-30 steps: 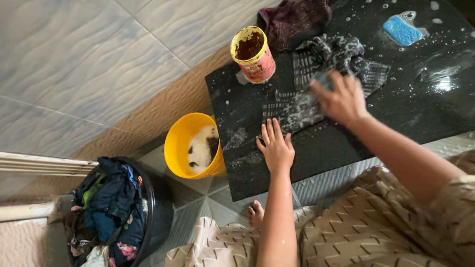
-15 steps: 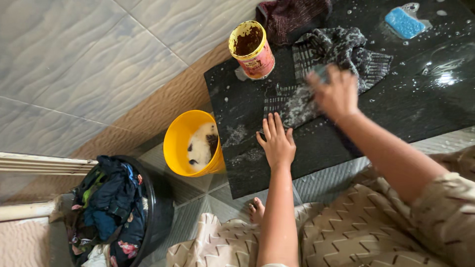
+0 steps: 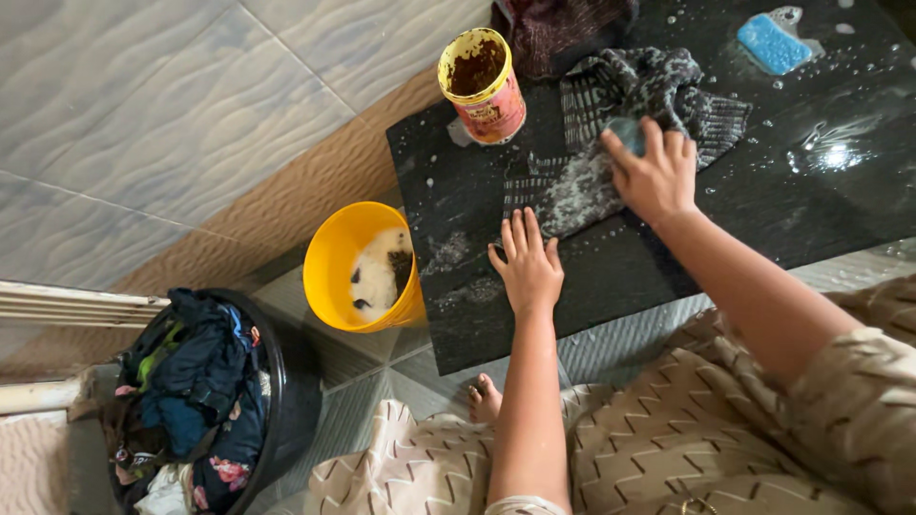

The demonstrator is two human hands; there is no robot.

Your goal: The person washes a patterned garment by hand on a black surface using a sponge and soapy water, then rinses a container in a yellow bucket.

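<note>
Two bare hands work on a dark grey patterned wet cloth point(image 3: 611, 143) spread over a black glossy stone slab point(image 3: 821, 200) in the upper right of the frame. The left hand point(image 3: 527, 267) lies flat, fingers spread open, at the cloth's lower edge, pinning it to the slab. The right hand point(image 3: 654, 172) is curled shut around a small pale blue-green lump, perhaps soap point(image 3: 627, 133), pressed on the middle of the cloth.

Judging by the white suds covering the lower half of the cloth, soaping looks well under way; the bunched upper part shows less foam, and a black tub heaped with dark clothes point(image 3: 191, 391) at lower left suggests plenty of washing is left.

A red tin can with a yellow rim point(image 3: 482, 84) stands at the slab's upper left corner, a yellow plastic bucket of sudsy water point(image 3: 367, 272) sits on the floor beside the slab, and a blue scrubbing sponge point(image 3: 771, 43) lies at upper right.

Against the earlier frames, the right hand has slid back up the cloth, the left hand has stayed planted, and the view has drifted slightly
</note>
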